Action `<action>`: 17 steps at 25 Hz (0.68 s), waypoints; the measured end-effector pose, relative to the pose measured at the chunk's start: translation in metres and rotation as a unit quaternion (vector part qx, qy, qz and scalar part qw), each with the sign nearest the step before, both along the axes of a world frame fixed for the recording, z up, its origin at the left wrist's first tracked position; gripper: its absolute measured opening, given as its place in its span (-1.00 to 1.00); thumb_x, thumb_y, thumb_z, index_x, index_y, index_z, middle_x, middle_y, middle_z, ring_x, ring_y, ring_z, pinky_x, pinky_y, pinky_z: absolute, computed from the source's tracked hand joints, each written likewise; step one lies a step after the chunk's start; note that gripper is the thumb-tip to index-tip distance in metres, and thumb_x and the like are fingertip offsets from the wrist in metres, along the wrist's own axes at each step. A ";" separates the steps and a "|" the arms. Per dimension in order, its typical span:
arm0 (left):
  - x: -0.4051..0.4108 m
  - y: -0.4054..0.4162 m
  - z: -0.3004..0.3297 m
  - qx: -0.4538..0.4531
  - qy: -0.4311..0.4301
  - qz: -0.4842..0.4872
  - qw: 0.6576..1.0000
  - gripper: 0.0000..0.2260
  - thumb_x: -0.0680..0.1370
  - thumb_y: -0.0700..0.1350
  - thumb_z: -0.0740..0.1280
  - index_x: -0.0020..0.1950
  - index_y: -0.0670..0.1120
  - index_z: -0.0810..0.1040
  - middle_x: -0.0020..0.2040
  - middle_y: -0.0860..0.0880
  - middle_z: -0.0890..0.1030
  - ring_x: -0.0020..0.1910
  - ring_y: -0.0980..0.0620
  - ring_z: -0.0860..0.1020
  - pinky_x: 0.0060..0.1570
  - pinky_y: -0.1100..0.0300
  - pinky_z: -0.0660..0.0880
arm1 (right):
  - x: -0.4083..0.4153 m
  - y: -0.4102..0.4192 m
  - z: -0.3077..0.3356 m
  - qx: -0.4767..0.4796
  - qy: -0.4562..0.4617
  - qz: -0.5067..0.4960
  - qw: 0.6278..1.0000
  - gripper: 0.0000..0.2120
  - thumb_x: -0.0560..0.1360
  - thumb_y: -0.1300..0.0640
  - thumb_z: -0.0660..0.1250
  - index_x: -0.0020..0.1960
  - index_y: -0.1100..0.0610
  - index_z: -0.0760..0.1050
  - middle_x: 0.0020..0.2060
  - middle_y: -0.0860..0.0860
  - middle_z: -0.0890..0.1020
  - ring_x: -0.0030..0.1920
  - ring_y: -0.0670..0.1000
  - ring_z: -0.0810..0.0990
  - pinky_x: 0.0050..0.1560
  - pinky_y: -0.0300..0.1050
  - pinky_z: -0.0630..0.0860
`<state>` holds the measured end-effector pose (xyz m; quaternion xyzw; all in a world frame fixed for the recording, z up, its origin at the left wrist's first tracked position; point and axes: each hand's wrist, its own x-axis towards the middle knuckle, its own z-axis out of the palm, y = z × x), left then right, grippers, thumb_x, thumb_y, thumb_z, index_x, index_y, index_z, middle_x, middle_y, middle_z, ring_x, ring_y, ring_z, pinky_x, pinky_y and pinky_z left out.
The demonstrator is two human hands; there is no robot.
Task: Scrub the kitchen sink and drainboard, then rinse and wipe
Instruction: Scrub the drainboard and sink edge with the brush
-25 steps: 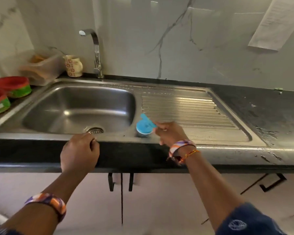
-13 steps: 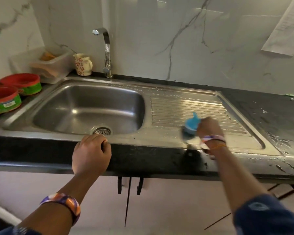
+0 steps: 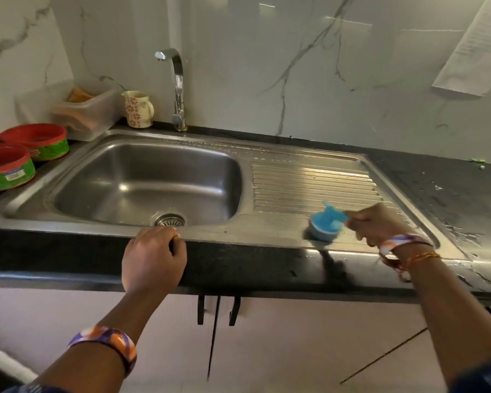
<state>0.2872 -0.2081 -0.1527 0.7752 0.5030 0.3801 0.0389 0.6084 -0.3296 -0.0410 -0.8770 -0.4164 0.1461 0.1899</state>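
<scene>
Round blue scrub brush [image 3: 325,226] bristles-down on steel drainboard [image 3: 309,182] front edge, right hand [image 3: 376,226] grip curled around its handle, left hand [image 3: 153,258] grip curled over counter [image 3: 267,265] edge beside sink [image 3: 142,182].

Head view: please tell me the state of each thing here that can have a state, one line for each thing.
faucet: no water running
sink basin: empty, drain uncovered
drainboard: wet, some suds at the back edge
blue scrub brush: bristles down on the drainboard's front edge
right hand: grips the brush handle
left hand: curled over the counter edge
cabinet doors: closed
</scene>
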 end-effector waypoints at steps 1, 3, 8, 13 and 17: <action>0.000 0.001 0.000 -0.002 0.001 0.001 1.000 -0.91 0.46 -0.24 0.36 -0.23 -0.16 0.61 -0.32 -0.06 0.60 -0.32 0.00 0.54 -0.28 0.14 0.49 | 0.022 -0.017 0.007 -0.008 0.004 -0.042 0.999 -0.71 0.56 0.17 0.26 0.24 0.22 0.53 -0.41 0.05 0.48 -0.44 -0.04 0.37 -0.44 -0.26 0.31; 0.000 0.001 0.000 -0.006 0.001 0.005 1.000 -0.91 0.47 -0.22 0.35 -0.22 -0.16 0.62 -0.32 -0.06 0.61 -0.32 0.00 0.54 -0.28 0.12 0.51 | 0.043 -0.032 0.014 -0.010 0.023 -0.092 0.995 -0.70 0.55 0.19 0.27 0.25 0.25 0.52 -0.41 0.07 0.48 -0.42 -0.02 0.36 -0.41 -0.23 0.30; 0.002 -0.002 0.001 -0.010 -0.006 0.010 1.000 -0.91 0.48 -0.22 0.34 -0.22 -0.14 0.60 -0.32 -0.05 0.60 -0.33 0.02 0.54 -0.29 0.17 0.49 | -0.039 0.040 0.001 0.002 0.060 0.058 0.997 -0.73 0.53 0.16 0.29 0.20 0.19 0.56 -0.43 0.03 0.48 -0.49 -0.06 0.35 -0.57 -0.32 0.33; -0.001 -0.004 0.003 -0.005 -0.005 0.019 1.000 -0.88 0.47 -0.25 0.34 -0.27 -0.13 0.58 -0.36 -0.06 0.57 -0.38 0.03 0.48 -0.36 0.23 0.37 | -0.160 0.133 -0.014 0.031 0.014 0.229 0.973 -0.77 0.50 0.18 0.28 0.08 0.28 0.58 -0.15 0.15 0.62 -0.17 0.07 0.58 -0.18 -0.16 0.49; -0.002 -0.002 0.002 -0.012 -0.009 0.009 1.000 -0.85 0.50 -0.23 0.31 -0.27 -0.14 0.57 -0.35 -0.05 0.57 -0.38 0.04 0.49 -0.35 0.17 0.48 | -0.104 0.106 0.002 -0.035 0.018 0.179 0.983 -0.78 0.52 0.20 0.26 -0.04 0.38 0.55 -0.37 0.06 0.60 -0.40 -0.12 0.51 -0.28 -0.27 0.45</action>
